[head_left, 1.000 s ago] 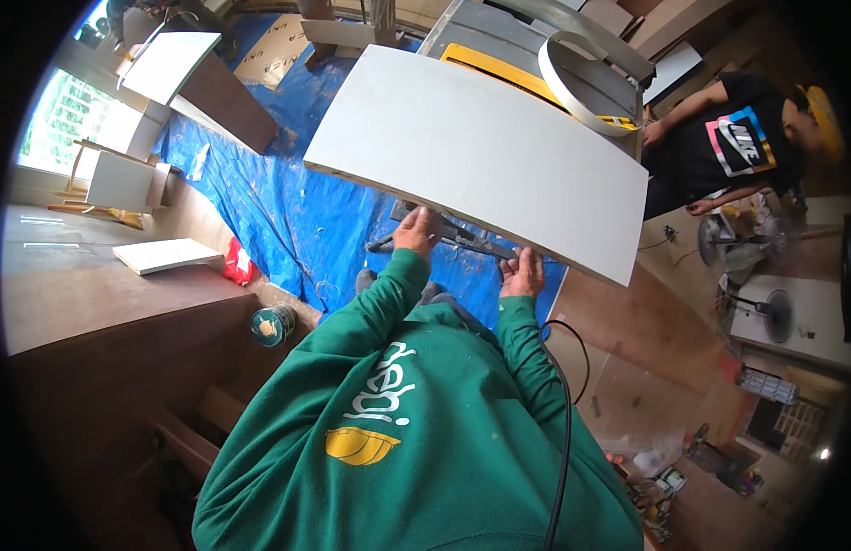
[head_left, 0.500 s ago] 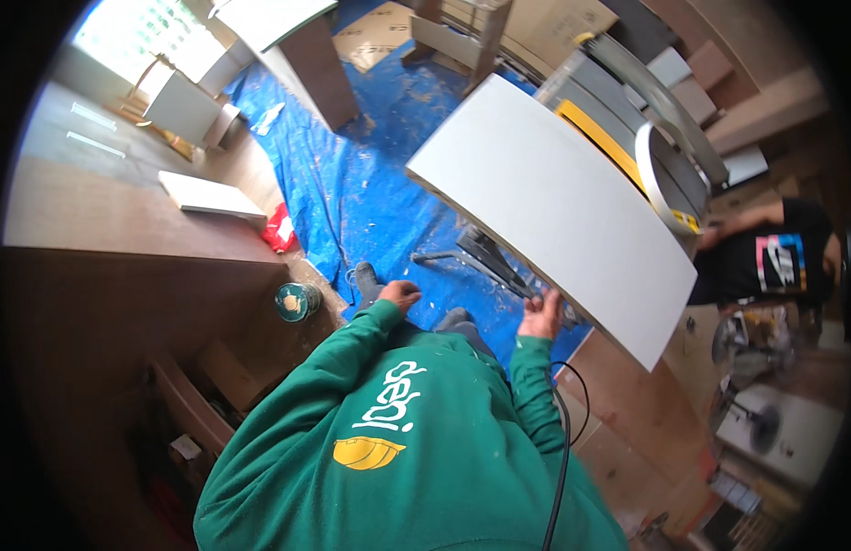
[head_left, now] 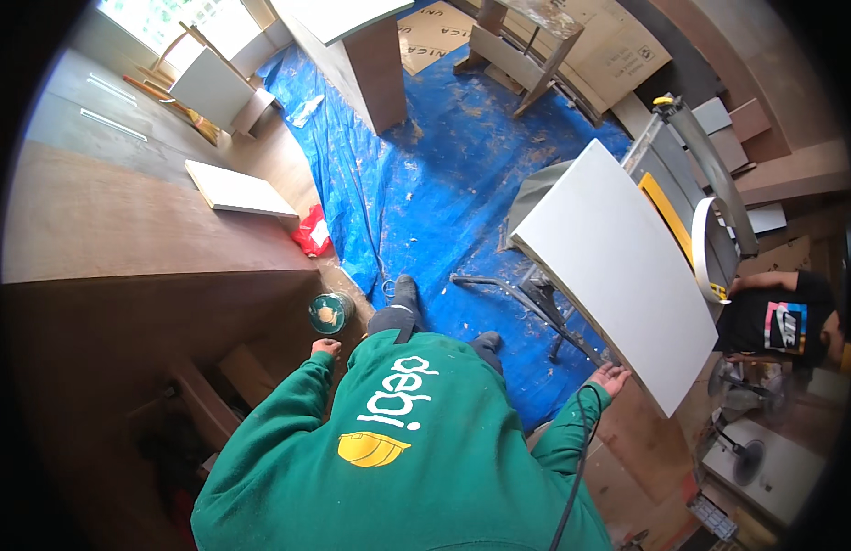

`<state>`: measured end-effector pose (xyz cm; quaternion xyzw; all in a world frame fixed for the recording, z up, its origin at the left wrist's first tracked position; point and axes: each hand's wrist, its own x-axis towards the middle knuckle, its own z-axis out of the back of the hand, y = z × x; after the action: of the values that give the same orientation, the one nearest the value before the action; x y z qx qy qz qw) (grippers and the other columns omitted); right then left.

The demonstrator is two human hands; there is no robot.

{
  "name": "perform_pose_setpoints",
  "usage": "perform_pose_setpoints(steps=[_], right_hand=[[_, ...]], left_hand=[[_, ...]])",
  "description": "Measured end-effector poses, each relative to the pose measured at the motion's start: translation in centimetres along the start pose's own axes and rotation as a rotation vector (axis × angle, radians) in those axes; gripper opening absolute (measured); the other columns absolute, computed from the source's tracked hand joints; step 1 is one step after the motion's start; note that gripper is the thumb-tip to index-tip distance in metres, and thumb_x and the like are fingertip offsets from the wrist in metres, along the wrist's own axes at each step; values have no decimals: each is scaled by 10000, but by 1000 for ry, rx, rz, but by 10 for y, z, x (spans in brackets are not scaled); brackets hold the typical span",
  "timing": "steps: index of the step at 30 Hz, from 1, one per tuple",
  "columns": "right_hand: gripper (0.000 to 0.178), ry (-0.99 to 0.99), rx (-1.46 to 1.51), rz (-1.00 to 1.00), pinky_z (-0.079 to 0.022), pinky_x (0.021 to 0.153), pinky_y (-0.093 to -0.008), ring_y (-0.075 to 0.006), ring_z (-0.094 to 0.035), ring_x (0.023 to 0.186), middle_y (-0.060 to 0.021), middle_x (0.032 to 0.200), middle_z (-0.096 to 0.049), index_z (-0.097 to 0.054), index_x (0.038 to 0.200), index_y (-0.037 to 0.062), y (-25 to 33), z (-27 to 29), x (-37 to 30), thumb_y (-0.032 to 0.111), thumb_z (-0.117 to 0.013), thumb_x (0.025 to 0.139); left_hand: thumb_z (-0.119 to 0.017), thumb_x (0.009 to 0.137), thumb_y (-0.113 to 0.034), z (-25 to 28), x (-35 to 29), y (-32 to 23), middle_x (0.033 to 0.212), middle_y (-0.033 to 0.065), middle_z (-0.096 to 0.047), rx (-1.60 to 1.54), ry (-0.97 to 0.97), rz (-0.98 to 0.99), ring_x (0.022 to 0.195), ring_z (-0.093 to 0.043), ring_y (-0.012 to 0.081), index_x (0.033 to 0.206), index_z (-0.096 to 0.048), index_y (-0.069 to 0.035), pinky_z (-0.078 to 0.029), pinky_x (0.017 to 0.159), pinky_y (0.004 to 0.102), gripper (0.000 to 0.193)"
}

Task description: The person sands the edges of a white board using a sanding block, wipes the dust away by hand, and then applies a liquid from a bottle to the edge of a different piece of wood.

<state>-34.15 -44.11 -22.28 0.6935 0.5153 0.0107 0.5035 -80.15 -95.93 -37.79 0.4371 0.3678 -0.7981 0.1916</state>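
Head view. The white panel (head_left: 627, 275) lies over the grey machine table (head_left: 662, 158), its near left corner and near long edge overhanging. The table, on dark metal legs (head_left: 539, 296), appears to bear the weight, which would explain why no full grip is needed. The yellow bar (head_left: 667, 216) runs beside the panel's far long edge, seemingly as a guide. A looped white band (head_left: 700, 237) stands at the table's right side, near the arm of a co-worker (head_left: 785, 323).

The right hand (head_left: 611, 378) is just beside the panel's near long edge, toward its lower corner. Its fingers are spread and released, palm turned up, grasping nothing visible; contact with the edge cannot be confirmed. A black cable (head_left: 580, 459) passes over that sleeve.

The left hand (head_left: 326, 348) is well apart from the panel, just beside the green bucket (head_left: 329, 313). Its fingers are partly hidden; whether they are clenched or loose cannot be told, and no held object is visible.

The blue sheet (head_left: 425, 211) spreads beneath the table legs, presumably to shield the floor from the debris scattered on it. A smaller white panel (head_left: 242, 191) lies along the far edge of the brown surface (head_left: 123, 220); its support cannot be determined.
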Motion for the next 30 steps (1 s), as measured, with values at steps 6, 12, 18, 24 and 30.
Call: perform_pose_setpoints(steps=[6,12,18,24,30], right_hand=[[163,-72,-4,75,-487,762,-315,-112,-556,726,42,750,-583,-596,985,148,-19,-4,4,300,-618,930],[120,-96,60,119,-487,756,-311,-115,-537,720,44,742,-540,-591,990,148,-20,-6,-2,253,-606,933],[104,-69,40,156,-459,654,-295,-104,-413,594,25,633,-420,-572,828,130,-2,13,13,209,-606,886],[80,203,-124,74,-499,732,-388,-133,-478,684,0,761,-496,-563,856,135,-43,-14,-2,200,-602,882],[151,-3,20,94,-526,698,-430,-141,-525,676,2,786,-542,-574,916,148,-34,-21,-25,217,-683,840]], left_hand=[[-693,826,-145,27,40,-78,831,101,-693,75,-14,-370,661,-658,186,947,-692,23,-549,585,305,208],[-682,841,-142,12,8,-149,855,114,-694,-61,-10,-322,708,-664,179,1037,-677,30,-553,630,292,261],[-702,814,-264,-33,13,-109,938,126,-714,603,173,-517,833,-689,254,1050,-686,-20,-547,791,366,340],[-672,815,-356,3,42,-60,891,138,-696,675,228,-594,797,-675,282,961,-699,-62,-523,712,386,330],[-646,851,-301,-26,42,-154,900,109,-679,765,399,-551,768,-667,233,1053,-657,-73,-519,623,349,305]])
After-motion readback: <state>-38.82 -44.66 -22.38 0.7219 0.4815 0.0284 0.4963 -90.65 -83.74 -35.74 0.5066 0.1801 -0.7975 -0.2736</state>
